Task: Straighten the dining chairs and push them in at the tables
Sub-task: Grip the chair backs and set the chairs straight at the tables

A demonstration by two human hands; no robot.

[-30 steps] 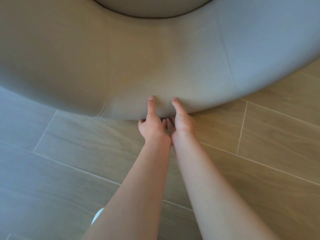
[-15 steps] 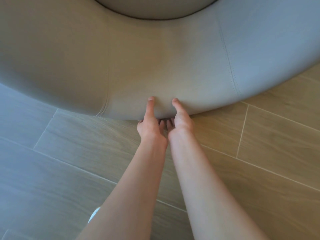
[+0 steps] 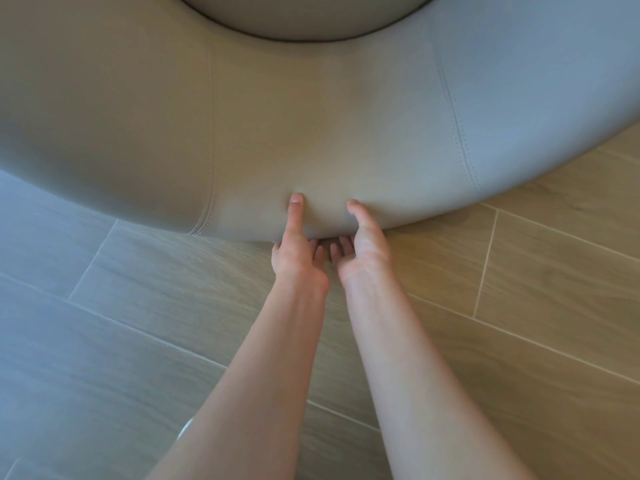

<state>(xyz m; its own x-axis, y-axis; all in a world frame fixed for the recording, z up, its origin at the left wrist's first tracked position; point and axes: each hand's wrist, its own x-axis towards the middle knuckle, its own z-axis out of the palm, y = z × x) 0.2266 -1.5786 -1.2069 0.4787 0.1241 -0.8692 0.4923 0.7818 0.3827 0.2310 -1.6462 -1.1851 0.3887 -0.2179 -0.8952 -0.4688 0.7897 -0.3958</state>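
**Two hands at the lower edge of a padded chair back**

Left hand (image 3: pixel 294 251): thumb laid flat and straight up the outer face of the chair (image 3: pixel 311 126), nail showing; the fingers curl under the bottom edge, tips mostly hidden. Right hand (image 3: pixel 363 247): same grip, mirrored, thumb up on the upholstery, fingers hooked beneath the rim. The two hands sit just beside each other, fingertips nearly meeting under the edge. Both forearms are bare and run down toward the near edge of the view.

One chair in sight. It fills the upper half of the view, directly ahead of the person, its curved back bowing outward toward them. Covering is smooth grey-beige, leather-like, faintly dimpled where the thumbs press. Two vertical seams counted: one left of the hands, one to the right with a visible stitch line. At the top a dark piped line marks where the back meets the round seat cushion (image 3: pixel 304 15). Legs are out of sight.

Floor (image 3: pixel 519 271): long rectangular tiles, wood-grain look, tan to grey, laid diagonally with pale thin grout lines. Cooler bluish light on the left, warmer on the right. A small white shape (image 3: pixel 185 429) shows beside the left forearm; cannot tell what it is.
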